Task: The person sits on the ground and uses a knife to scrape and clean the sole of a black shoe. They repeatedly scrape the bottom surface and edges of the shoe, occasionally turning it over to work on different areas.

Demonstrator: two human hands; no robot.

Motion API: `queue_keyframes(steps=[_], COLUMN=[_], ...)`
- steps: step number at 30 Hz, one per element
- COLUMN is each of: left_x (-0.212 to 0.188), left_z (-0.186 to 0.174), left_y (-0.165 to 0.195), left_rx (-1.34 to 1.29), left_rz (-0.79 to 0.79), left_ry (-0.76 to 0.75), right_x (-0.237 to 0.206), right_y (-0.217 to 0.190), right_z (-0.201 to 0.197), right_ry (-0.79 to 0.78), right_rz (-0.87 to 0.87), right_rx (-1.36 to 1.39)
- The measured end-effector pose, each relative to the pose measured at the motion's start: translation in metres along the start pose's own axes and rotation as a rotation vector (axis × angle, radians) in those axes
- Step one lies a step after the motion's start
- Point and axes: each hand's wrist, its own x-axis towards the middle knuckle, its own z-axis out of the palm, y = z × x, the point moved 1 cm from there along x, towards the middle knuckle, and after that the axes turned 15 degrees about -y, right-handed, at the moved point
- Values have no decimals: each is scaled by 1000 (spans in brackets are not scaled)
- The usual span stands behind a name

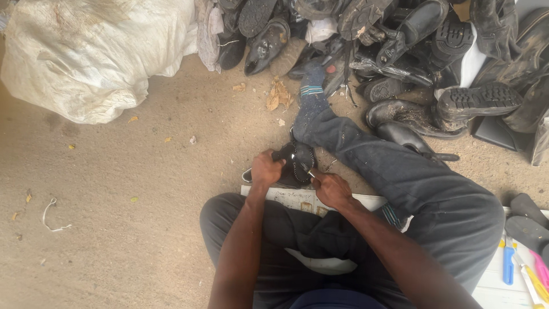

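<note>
The person sat on the sandy floor [143, 189] with a black shoe [297, 163] just ahead of the knees, beside the outstretched right leg [400, 177]. The left hand [266, 169] had its fingers closed around the shoe's upper end, seemingly to steady it, while the right hand [331, 190] pinched a small thin tool [310, 172] (too small to identify) against the sole. A white board [297, 200] lay under the legs. Beyond the foot a heap of worn black shoes [400, 51] crowded the ground; a bulging white sack [97, 54] stood at the left, and coloured tools [523, 269] lay at the right.
</note>
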Motion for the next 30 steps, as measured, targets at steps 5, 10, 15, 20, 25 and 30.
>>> queue_keyframes(steps=[5, 10, 15, 20, 25, 30], left_x=[-9, -32, -71, -143, -205, -177], left_z=[4, -6, 12, -8, -45, -78], left_y=[-10, -28, -27, -23, -33, 21], left_rx=[-54, -93, -141, -314, -813, -1388], left_rz=[60, 5, 99, 25, 330, 409], left_ry=[99, 101, 227, 294, 682, 986], right_x=[13, -19, -21, -68, -127, -96], right_y=[-7, -10, -31, -33, 16, 50], right_z=[11, 23, 3, -23, -35, -5], right_ry=[-78, -13, -223, -624, 35, 149], right_rz=[94, -138, -2, 115, -20, 156], right_rx=[121, -41, -194, -550, 85, 385])
